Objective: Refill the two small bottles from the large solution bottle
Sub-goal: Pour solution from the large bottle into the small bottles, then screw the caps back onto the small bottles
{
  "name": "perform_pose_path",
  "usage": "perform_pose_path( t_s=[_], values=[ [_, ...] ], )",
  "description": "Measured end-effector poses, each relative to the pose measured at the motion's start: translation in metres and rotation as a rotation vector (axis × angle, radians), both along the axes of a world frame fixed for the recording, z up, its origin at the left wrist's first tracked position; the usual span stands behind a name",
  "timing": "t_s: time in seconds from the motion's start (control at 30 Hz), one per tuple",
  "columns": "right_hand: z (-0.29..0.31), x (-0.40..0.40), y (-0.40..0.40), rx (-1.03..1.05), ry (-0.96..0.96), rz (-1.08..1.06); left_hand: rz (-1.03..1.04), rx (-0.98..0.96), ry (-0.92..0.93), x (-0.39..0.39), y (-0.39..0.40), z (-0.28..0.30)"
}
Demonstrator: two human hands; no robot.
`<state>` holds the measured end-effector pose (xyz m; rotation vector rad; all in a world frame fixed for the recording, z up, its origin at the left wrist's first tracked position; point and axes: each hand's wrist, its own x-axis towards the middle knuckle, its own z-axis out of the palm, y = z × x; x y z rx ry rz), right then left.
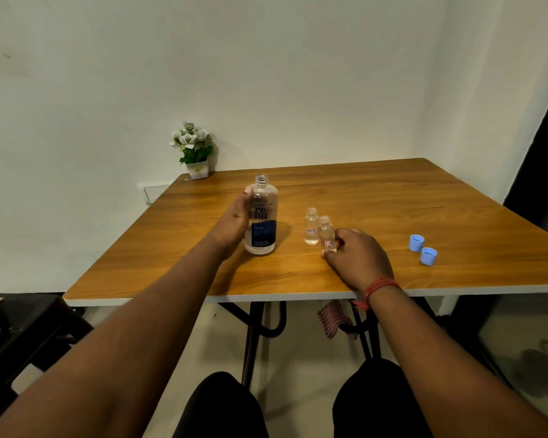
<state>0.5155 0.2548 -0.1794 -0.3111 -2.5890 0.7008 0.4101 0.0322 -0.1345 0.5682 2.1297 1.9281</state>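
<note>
On the wooden counter (393, 197) we log one large solution bottle (261, 216), uncapped and upright, our left hand (234, 221) wrapped around its side. Right of it stand two small bottles, the far one (311, 227) free, the near one (327, 234) pinched by our right hand (356, 256) fingers. Two blue caps (422, 245) lie well apart at right.

Plain room: wooden table (329, 191), potted flowers (194, 150).

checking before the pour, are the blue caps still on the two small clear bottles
No, both small clear bottles stand open-necked, and the two blue plastic caps lie apart on the wooden table.
</note>
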Motion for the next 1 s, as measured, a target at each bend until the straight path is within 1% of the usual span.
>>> perform_pose_path(
  t_s=[0.27,0.43,0.7,0.83,0.9,1.0],
  values=[
    [-0.001,-0.007,0.003,-0.066,0.013,-0.099,0.033,0.21,-0.151,-0.005,0.004,0.0],
    [-0.002,-0.013,0.006,-0.11,0.029,-0.145,0.005,0.314,-0.207,-0.007,0.002,-0.003],
    [0.004,-0.026,0.013,-0.138,-0.043,-0.197,-0.076,0.522,-0.336,0.007,0.003,-0.003],
    [0.007,-0.029,0.019,-0.201,-0.074,-0.196,-0.087,0.505,-0.301,0.01,0.003,-0.007],
    [0.007,-0.029,0.02,-0.213,-0.074,-0.194,-0.046,0.43,-0.226,0.007,0.001,-0.012],
    [0.008,-0.027,0.021,-0.207,-0.076,-0.204,0.064,0.336,-0.166,0.008,-0.007,-0.017]
  ],
)
